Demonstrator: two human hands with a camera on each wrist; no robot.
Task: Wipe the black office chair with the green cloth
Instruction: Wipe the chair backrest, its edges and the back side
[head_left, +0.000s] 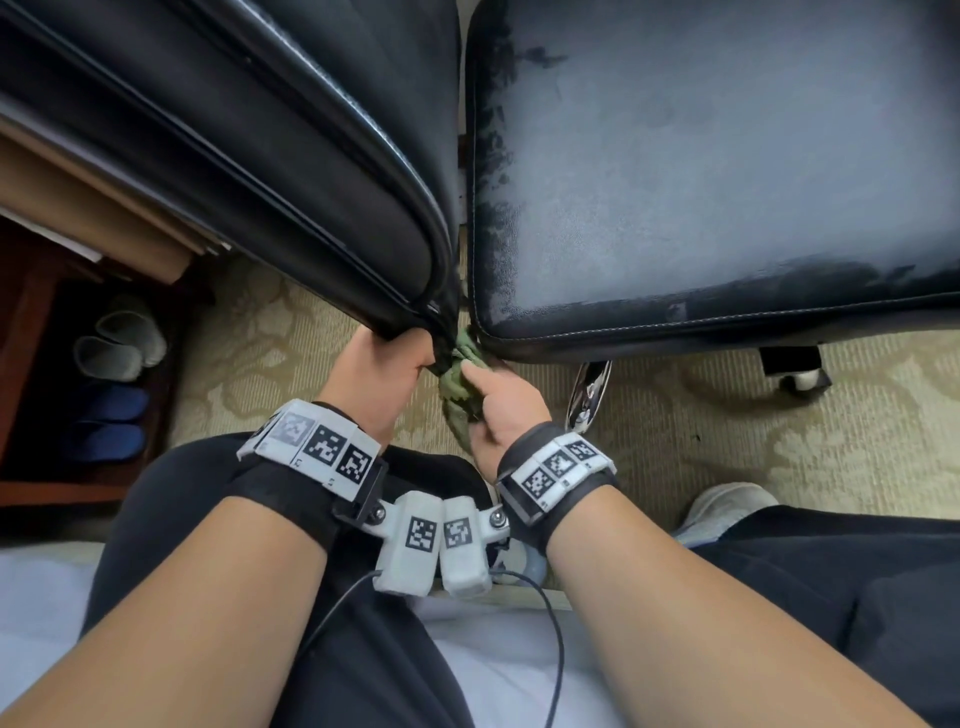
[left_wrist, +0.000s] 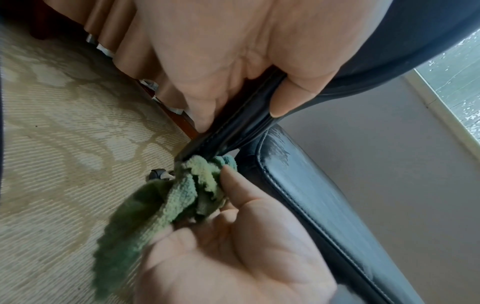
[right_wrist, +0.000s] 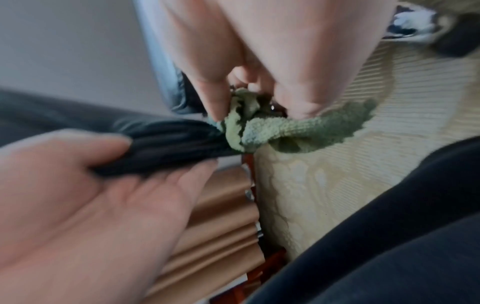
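Gripping the lower corner of the backrest (head_left: 291, 171), the left hand (head_left: 379, 374) has thumb and fingers curled round the black edge and its stitched seam; the right hand (head_left: 506, 410) pinches the bunched cloth (head_left: 460, 379) between thumb and fingers, and drives its leading fold into the gap where the backrest corner meets the rear corner of the seat (head_left: 727, 182); the rest of the cloth hangs loose below the hand, over the carpet (head_left: 779, 447).

Judged hazards from this position:

- Cloth jamming; the gap looks narrow, and a thick wad forced in could lodge between the two pads or catch on hidden hardware; what lies inside the gap cannot be seen.
- Loss of grip; only part of the cloth is held, so a snag could drag it out of the pinch and drop it to the carpet.
- Chair roll; the chair stands on a castor (head_left: 802, 376), and a push toward the seat could shift it away; the left hand's hold is the only visible restraint.
- Finger pinch; should the backrest spring toward the seat on release, the right fingertips at the gap could be trapped.
- Incomplete wipe; the seat top shows a pale hazy film with dark patches along its edges, which suggests uneven coverage; attention on the corner may leave this untreated.
- Seam strain; a hard pull on the backrest corner could stress the stitching.
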